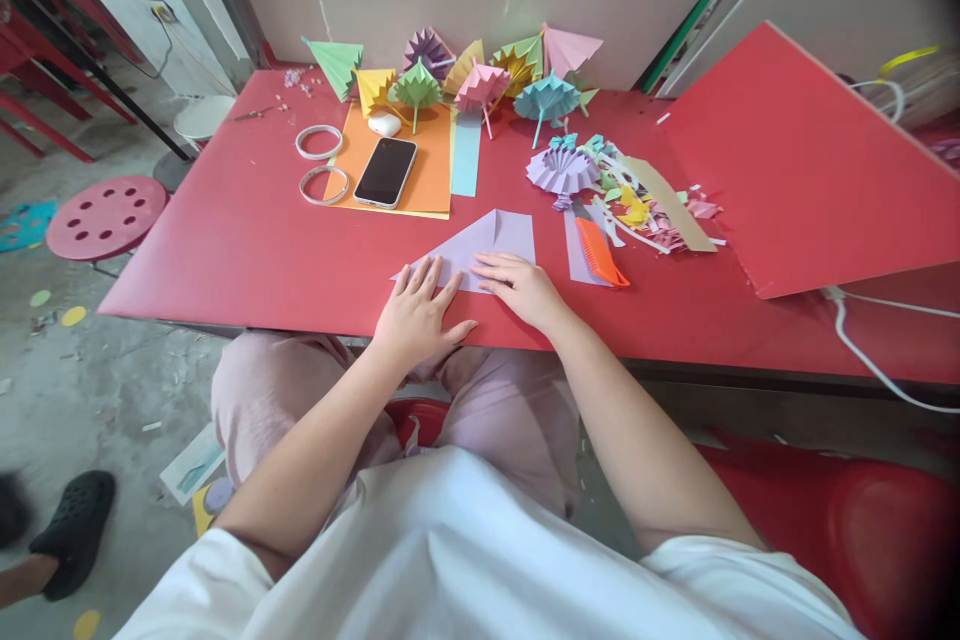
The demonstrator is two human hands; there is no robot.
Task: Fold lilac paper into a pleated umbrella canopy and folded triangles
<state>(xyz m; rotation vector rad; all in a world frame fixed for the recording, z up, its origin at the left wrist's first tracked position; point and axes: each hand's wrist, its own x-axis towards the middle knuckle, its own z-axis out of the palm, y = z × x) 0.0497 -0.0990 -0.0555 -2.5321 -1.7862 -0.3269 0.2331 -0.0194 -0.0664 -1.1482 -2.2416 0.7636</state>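
Note:
A sheet of lilac paper (pixel 504 232), folded on a slant at its left side, lies flat on the red table (pixel 247 250) before me. My left hand (pixel 417 312) rests on its lower left part, fingers spread. Pressing lightly on the lower right part is my right hand (pixel 519 292), its fingers stretched out flat. Neither hand grips anything. Just right of the sheet, an orange utility knife or comb-like tool (pixel 598 250) lies on a lilac strip (pixel 576 258); its exact kind is unclear.
Folded paper umbrellas (pixel 481 86) stand along the wall. A phone (pixel 386 172) lies on orange paper (pixel 433 182), beside two tape rolls (pixel 324 185). Paper scraps (pixel 652 210) are piled to the right, near a tilted red board (pixel 817 170) and a white cable (pixel 862 345).

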